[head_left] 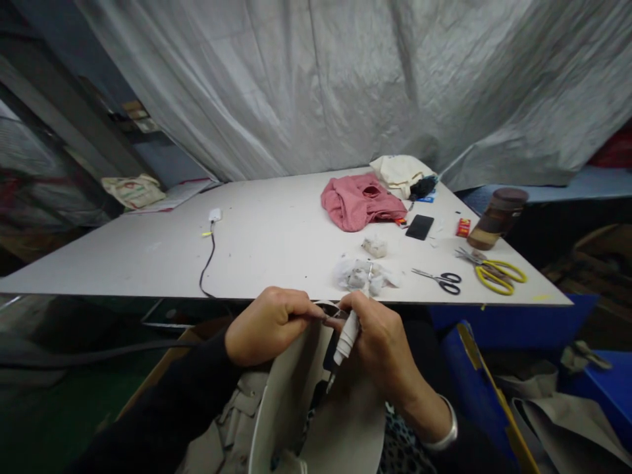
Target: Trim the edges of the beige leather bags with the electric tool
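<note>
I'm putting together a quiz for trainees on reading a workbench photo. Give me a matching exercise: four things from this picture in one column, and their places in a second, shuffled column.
Things
1. white tube
2. pink cloth
3. yellow-handled scissors
4. white plug

Places
A. near the right front corner of the table
B. gripped in the right hand
C. crumpled at the far side, next to the black phone
D. on the left half, its black cable running over the front edge

Pairs: 1-B, 2-C, 3-A, 4-D
</note>
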{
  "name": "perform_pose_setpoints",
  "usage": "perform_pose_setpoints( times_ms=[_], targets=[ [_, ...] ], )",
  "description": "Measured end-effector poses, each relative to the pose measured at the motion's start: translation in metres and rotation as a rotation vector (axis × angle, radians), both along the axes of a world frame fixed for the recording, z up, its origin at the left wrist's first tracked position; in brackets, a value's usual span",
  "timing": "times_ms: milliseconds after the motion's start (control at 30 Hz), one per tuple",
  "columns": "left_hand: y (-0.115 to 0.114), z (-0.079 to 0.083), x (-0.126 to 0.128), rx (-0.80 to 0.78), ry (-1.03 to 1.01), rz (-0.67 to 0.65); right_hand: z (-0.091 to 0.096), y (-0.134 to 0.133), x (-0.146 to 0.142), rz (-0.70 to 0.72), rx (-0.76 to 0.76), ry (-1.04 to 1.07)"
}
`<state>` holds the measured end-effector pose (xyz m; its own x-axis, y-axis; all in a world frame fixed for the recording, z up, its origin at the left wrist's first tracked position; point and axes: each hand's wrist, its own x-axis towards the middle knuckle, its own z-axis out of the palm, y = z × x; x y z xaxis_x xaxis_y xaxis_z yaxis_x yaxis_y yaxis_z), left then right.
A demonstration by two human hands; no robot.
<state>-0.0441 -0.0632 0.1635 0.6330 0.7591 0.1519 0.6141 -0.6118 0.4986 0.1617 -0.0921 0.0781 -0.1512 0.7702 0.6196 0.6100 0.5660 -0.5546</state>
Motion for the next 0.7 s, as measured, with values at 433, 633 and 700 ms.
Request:
perform_pose_setpoints(
  times_ms=[433,633,700],
  targets=[
    [0.0,-0.015,-0.005,-0.063,-0.079,0.025,-0.005,0.005,0.001,0.287,-0.38,0.538],
    [0.025,-0.042,-0.008,-0.333,-0.198,-0.124,-0.016,0.012,-0.009,0.291,-0.408,0.542],
    [0.034,-0.053,-0.011,-0.468,-0.239,-0.116,-0.022,0.016,-0.012,0.221,-0.415,0.553]
  ],
)
